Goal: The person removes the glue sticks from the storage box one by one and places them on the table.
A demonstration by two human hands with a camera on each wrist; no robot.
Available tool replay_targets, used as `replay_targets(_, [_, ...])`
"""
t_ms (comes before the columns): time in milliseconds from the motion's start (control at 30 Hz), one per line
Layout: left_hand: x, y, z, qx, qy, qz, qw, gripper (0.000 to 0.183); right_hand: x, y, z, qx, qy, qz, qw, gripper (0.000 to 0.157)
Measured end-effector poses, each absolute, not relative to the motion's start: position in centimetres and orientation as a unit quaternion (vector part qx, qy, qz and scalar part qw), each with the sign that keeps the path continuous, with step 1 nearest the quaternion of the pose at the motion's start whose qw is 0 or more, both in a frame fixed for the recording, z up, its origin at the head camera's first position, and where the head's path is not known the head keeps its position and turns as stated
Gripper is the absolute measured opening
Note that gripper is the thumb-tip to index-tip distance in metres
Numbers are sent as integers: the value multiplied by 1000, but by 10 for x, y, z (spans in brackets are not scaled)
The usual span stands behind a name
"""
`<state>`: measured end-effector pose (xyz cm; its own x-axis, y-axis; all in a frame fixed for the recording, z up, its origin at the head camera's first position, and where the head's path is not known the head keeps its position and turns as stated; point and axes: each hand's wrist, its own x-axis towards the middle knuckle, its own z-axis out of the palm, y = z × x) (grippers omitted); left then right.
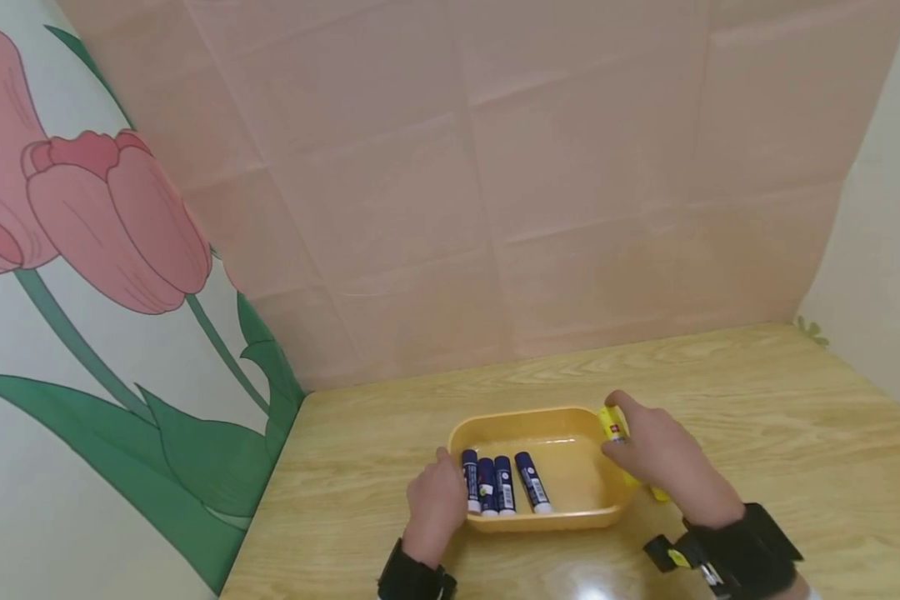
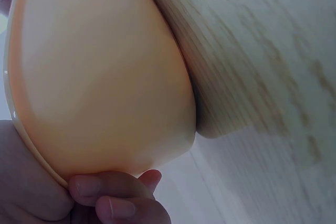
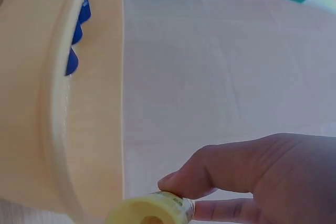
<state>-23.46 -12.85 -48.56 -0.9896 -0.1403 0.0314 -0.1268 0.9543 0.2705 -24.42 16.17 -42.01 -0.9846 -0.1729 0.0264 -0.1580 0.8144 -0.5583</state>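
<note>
A yellow plastic tray (image 1: 555, 522) sits on the wooden table, with several dark blue glue sticks (image 1: 504, 483) lying in its left half. My left hand (image 1: 438, 492) grips the tray's left end. In the left wrist view its curled fingers (image 2: 118, 208) press the outside of the tray wall, below the rim. At the tray's right end, my right hand (image 1: 656, 446) pinches a yellow glue stick (image 1: 612, 423) between thumb and fingers, over the rim. The right wrist view shows the round end of that glue stick (image 3: 152, 211) close to the tray's edge.
Something yellow (image 1: 659, 494) shows on the table under the right wrist, mostly hidden. A pinkish sheet (image 1: 495, 183) covers the back wall. Tulip-patterned wall (image 1: 120, 217) bounds the left side, and a pale wall (image 1: 885, 250) the right.
</note>
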Motion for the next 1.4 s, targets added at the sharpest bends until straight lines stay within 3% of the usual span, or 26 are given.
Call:
replay_targets(533, [-234,-129,-484,67,-988,-139,16,34,-254,191,-412,-38,956,-282,66,64])
replay_targets(1400, [-234,-128,-482,69,-988,-139,17,30,-273,237,-426,-2,960,-261,102,65])
